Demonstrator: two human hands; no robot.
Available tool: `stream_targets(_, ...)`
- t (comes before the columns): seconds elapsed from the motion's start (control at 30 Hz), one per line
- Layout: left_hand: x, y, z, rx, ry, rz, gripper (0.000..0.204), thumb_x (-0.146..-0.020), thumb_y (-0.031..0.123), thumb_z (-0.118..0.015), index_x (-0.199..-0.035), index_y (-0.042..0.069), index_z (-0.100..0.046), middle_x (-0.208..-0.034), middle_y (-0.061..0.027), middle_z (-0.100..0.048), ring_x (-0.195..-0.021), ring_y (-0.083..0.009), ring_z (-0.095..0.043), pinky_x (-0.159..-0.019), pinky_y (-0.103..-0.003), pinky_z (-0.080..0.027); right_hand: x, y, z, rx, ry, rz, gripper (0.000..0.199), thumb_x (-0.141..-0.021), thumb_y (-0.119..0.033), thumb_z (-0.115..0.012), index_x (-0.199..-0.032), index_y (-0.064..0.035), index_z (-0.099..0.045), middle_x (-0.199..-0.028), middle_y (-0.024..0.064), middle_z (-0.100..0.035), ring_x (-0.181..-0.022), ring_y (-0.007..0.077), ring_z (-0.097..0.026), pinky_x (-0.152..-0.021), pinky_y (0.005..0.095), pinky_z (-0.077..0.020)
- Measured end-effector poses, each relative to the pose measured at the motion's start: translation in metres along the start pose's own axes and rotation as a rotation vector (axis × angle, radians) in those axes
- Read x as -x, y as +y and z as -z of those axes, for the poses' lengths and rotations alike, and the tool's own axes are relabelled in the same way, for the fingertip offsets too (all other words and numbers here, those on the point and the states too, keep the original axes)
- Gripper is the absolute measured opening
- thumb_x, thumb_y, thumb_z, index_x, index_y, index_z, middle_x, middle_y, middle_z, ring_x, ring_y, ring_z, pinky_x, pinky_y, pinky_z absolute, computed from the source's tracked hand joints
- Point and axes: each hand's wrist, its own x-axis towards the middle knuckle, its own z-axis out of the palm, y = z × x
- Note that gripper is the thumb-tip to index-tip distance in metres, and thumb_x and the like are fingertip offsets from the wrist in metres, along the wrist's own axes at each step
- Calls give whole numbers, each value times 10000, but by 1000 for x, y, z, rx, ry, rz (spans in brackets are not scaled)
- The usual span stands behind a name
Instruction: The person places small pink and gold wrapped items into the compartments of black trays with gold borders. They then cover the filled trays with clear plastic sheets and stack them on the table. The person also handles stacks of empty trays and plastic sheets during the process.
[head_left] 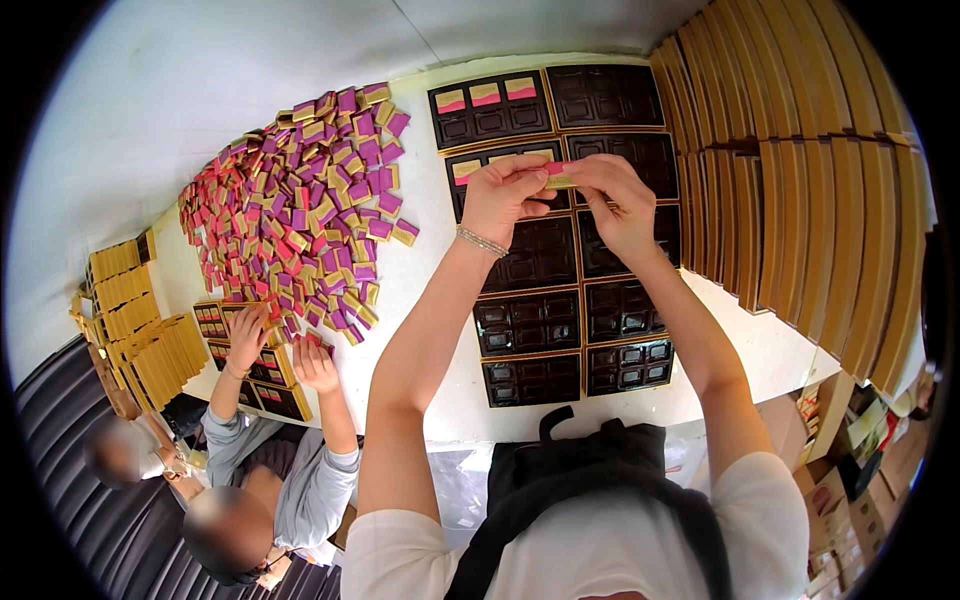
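My left hand (505, 195) and my right hand (618, 198) meet above the two columns of gold-edged boxes. Both pinch a small pink-and-gold wrapped chocolate (557, 177) between their fingertips, one hand at each end. Beneath them lie boxes with dark brown moulded trays (528, 252) divided into compartments. In the far left tray (455, 128), three wrapped chocolates (485, 92) fill the back row. The box just nearer also has wrapped chocolates (465, 172) in its back row, partly hidden by my left hand. The visible compartments of the other trays in front of me hold none.
A large heap of purple, pink and gold wrapped chocolates (300, 200) covers the table's left side. Stacked gold boxes (800, 210) line the right; more (165, 360) stand far left. Beside me, a co-worker's hands (255, 340) reach over boxes (275, 375). Another person sits beyond.
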Motion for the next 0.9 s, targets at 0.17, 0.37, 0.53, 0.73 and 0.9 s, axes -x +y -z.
stream_targets(0.17,-12,1,1,91,-194,149,219,-879,72,-602,-1074,-25,-633,-916,-94,-681,-739,-115,-648,-574,-226,-539,-8,8,6,-4,-80,-26,243,-691,109,-626,-877,-38,-678,-896,84,-683,-880,266,-638,-780,346,-509)
stream_targets(0.37,-2,-14,48,-79,239,-73,240,-902,93,-557,-1109,-20,-601,-935,-100,-673,-791,-135,-646,-678,-249,-558,-69,76,-16,598,56,110,222,-714,51,-613,-904,-47,-672,-899,105,-607,-881,296,-572,-752,377,-491)
stream_targets(0.53,31,-29,102,-231,424,-252,186,-904,94,-582,-1054,-8,-623,-905,-74,-668,-767,-114,-644,-639,-238,-537,-72,136,-31,807,-174,192,198,-780,-3,-593,-961,-13,-673,-976,143,-604,-961,329,-561,-816,402,-478)
stream_targets(0.73,75,-4,237,-722,985,-585,242,-867,127,-624,-1079,11,-626,-864,-80,-684,-776,-139,-657,-691,-272,-521,-49,134,-31,886,-417,40,423,-991,-266,-418,-1372,-81,-425,-1406,105,-422,-1307,274,-380,-1089,425,-305)
stream_targets(0.9,57,60,350,-1242,1237,-620,372,-807,206,-665,-1140,57,-590,-1106,-151,-616,-1033,-323,-574,-878,-409,-474,-43,136,-35,1020,-518,17,630,-989,-523,-220,-1505,-167,-155,-1558,23,-168,-1436,199,-138,-1156,515,-97)
